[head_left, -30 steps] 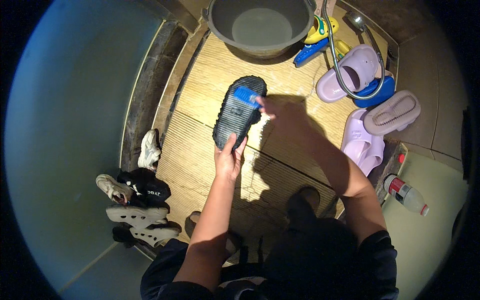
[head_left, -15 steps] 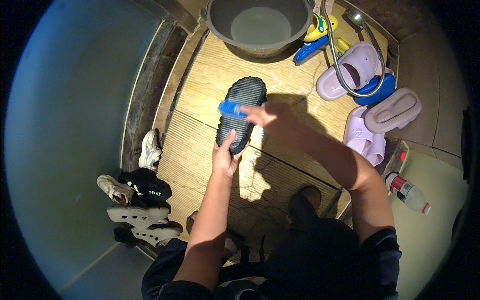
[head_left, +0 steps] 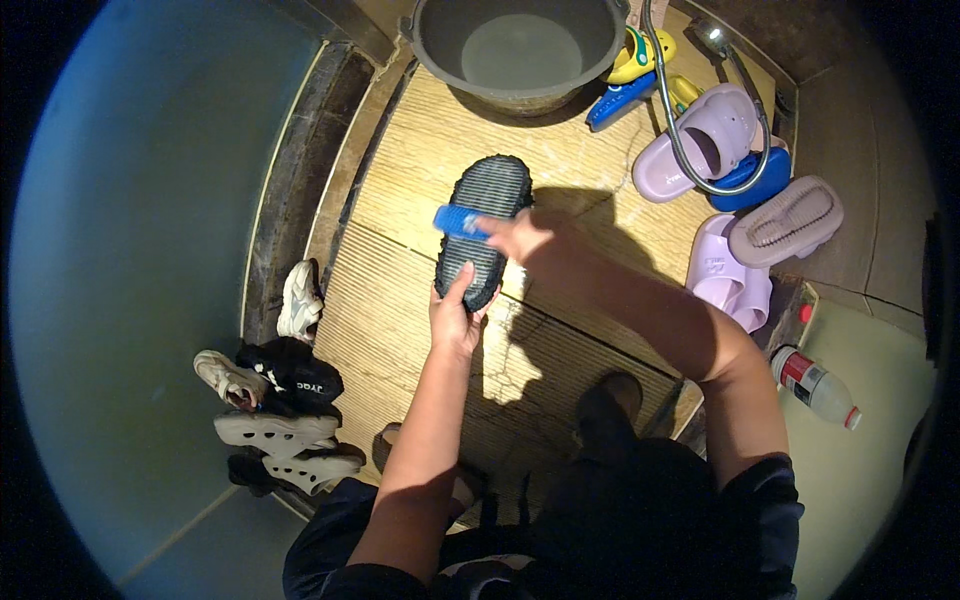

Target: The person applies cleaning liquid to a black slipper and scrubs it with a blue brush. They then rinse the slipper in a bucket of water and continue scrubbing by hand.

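Left hand (head_left: 455,312) clasps the black slipper (head_left: 493,188) underside-up above the floor (head_left: 400,180); right hand (head_left: 528,237) pinches the blue brush (head_left: 456,221), apparently touching it: brace the slipper firmly, stroke along its ribs

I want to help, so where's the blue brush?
Just left of centre in the head view, the blue brush is in the right hand, across the black sole.

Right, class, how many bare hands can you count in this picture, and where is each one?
2. The left hand grips the near end of the black shoe; the right hand holds the blue brush over its upturned sole. No others show.
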`<state>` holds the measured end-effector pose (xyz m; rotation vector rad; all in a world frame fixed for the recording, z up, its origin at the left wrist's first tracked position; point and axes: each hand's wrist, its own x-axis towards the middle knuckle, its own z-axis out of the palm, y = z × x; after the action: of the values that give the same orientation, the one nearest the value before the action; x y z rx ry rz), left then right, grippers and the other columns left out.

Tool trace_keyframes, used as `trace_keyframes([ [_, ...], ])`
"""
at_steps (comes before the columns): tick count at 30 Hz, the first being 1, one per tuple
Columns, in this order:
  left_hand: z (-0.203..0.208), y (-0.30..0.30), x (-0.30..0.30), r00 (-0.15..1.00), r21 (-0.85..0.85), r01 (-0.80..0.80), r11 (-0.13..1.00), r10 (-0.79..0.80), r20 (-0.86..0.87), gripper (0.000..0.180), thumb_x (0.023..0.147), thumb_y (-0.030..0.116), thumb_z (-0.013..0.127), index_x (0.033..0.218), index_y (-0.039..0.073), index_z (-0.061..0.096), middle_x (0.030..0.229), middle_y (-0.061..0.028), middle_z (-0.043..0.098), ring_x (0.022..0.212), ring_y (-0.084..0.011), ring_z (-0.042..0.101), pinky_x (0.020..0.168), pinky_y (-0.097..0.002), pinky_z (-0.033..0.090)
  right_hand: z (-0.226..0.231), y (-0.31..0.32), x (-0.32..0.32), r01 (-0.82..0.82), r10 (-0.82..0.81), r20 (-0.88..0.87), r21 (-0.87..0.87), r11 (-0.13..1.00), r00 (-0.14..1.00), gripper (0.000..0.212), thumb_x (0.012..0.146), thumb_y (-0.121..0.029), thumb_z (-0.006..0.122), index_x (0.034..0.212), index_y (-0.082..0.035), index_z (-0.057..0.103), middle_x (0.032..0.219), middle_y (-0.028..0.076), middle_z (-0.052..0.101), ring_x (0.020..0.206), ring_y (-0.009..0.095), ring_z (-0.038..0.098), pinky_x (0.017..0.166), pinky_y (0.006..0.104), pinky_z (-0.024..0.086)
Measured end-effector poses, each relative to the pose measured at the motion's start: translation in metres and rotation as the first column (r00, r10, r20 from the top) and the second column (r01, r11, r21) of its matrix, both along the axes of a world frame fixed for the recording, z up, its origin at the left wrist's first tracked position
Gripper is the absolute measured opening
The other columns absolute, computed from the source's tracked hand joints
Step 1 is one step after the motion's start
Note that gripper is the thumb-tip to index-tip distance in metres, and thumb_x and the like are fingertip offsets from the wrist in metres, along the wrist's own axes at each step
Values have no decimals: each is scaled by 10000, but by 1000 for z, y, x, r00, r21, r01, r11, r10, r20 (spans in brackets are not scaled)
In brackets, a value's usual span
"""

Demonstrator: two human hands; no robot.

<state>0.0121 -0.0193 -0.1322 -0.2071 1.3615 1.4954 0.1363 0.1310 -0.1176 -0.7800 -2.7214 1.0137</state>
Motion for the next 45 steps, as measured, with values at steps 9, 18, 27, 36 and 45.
trace_keyframes([
  [9, -11, 11, 1, 1000, -15, -25, 1000, 25, 3, 425, 892, 127, 680, 1230, -7, 460, 1117, -174, 628, 940, -294, 681, 753, -417, 634, -31, 27, 24, 383, -379, 88, -20, 924, 921, 366, 982, -298, 519, 1334, -206, 554, 720, 97, 671, 660, 271, 683, 582, 397, 524],
  [18, -7, 12, 1, 997, 19, -62, 998, 60, 53, 418, 874, 114, 703, 1218, 10, 488, 1095, -154, 637, 905, -275, 687, 757, -403, 626, -3, 4, 41, 279, -275, 47, -110, 954, 960, 414, 978, -272, 519, 1390, -235, 507, 760, 123, 678, 719, 299, 691, 618, 412, 533],
  [27, 4, 1, 27, 994, 35, -106, 994, 105, 28, 403, 876, 88, 695, 1212, 4, 490, 1087, -157, 636, 914, -276, 684, 756, -398, 625, -24, -22, 52, 358, -359, -32, -33, 933, 933, 420, 1001, -287, 477, 1420, -251, 475, 754, 94, 683, 660, 252, 677, 589, 392, 527],
  [36, 15, -3, 45, 995, 46, -99, 994, 99, -5, 353, 870, 64, 699, 1165, 17, 511, 1047, -139, 651, 869, -246, 694, 685, -363, 634, -13, 10, 66, 495, -516, -22, -246, 833, 857, 361, 994, -360, 509, 1321, -232, 590, 712, 117, 647, 617, 263, 639, 532, 381, 473],
  [45, 7, 6, 8, 996, -55, -37, 998, 32, -79, 384, 858, 130, 718, 1156, 31, 496, 961, -123, 670, 742, -207, 689, 531, -292, 582, 17, 16, 105, 299, -304, 122, 61, 952, 945, 342, 962, -361, 557, 1290, -275, 598, 770, 94, 679, 687, 269, 674, 618, 383, 522],
])
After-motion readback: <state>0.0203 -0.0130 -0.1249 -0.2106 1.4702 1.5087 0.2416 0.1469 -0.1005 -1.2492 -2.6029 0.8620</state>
